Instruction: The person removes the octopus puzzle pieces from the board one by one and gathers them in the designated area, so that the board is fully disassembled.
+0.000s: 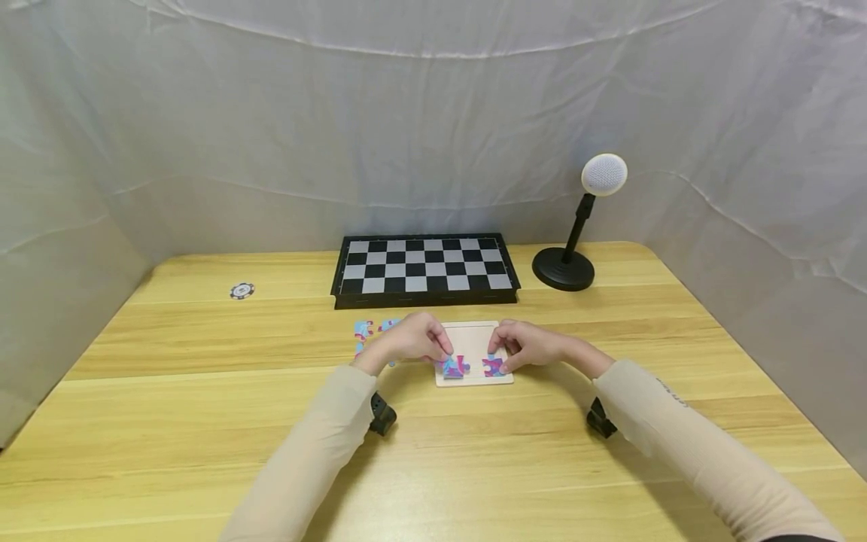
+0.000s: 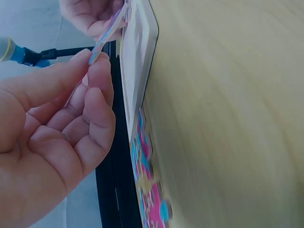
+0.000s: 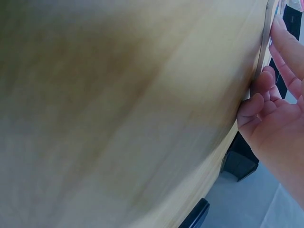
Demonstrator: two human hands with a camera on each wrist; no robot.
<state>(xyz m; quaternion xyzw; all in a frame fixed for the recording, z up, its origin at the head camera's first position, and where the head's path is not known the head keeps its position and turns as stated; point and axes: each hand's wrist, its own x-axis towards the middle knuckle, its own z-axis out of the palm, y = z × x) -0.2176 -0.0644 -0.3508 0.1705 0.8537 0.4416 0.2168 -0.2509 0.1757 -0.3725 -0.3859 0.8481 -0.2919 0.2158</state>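
Observation:
My left hand (image 1: 421, 336) pinches a blue and pink jigsaw piece (image 1: 455, 367) between thumb and fingertips. In the left wrist view that piece (image 2: 105, 38) is tilted, over the pale wooden puzzle tray (image 2: 149, 33), and my other fingers are curled toward the palm. A second piece (image 1: 493, 366), purple and pink, is at the lower right corner of the tray (image 1: 474, 382). Thumb and index finger of my right hand (image 1: 531, 344) grip it at its edges. The right wrist view shows this hand (image 3: 280, 102) low beside the tray's side, with the piece mostly hidden.
Several loose jigsaw pieces (image 1: 363, 329) lie left of the tray, partly behind my left hand. Behind stands a folded black and white chessboard (image 1: 425, 265). A round-headed lamp or microphone on a black stand (image 1: 564, 269) is at the back right, a poker chip (image 1: 241, 290) at the left.

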